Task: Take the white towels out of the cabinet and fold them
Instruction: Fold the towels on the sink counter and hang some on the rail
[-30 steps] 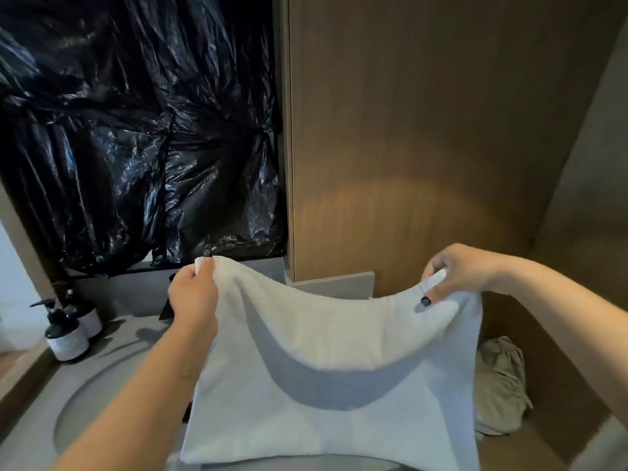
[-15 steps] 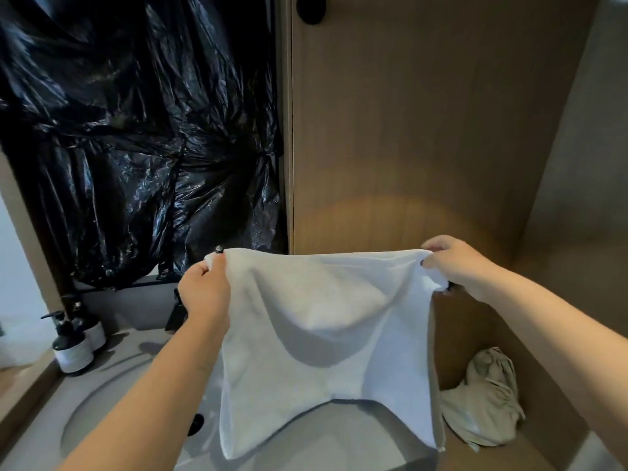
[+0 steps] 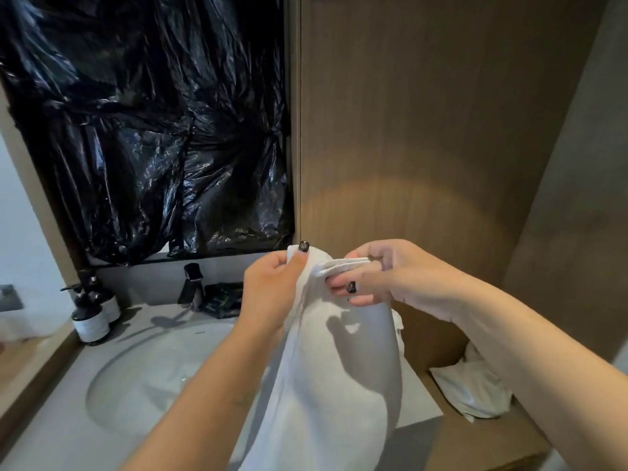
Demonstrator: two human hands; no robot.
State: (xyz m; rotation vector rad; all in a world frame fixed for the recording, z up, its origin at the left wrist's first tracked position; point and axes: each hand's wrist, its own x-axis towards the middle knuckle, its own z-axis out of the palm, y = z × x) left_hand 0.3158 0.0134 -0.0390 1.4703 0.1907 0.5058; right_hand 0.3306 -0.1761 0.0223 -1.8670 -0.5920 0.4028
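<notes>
Two hands meet at the top of one white towel, which hangs doubled in the air over the front of the worktop, just right of the round sink. The left hand pinches one upper corner between thumb and curled fingers. The right hand is just beside it and pinches the other corner, whose layered edges show between its fingers. The two corners are nearly touching, so the step in hand looks like the first fold: halving the towel by bringing its top corners together.

The next move probably calls for passing both corners into one hand, or matching them edge to edge, then smoothing the hanging fold so the lower edges line up before folding again. Soft cloth like this sags and slips, so the corners want a firm pinch.

A second pale cloth lies crumpled low in the open wooden cabinet to the right, not yet folded. Two dark pump bottles stand at the left, and a dark tap behind the sink.
</notes>
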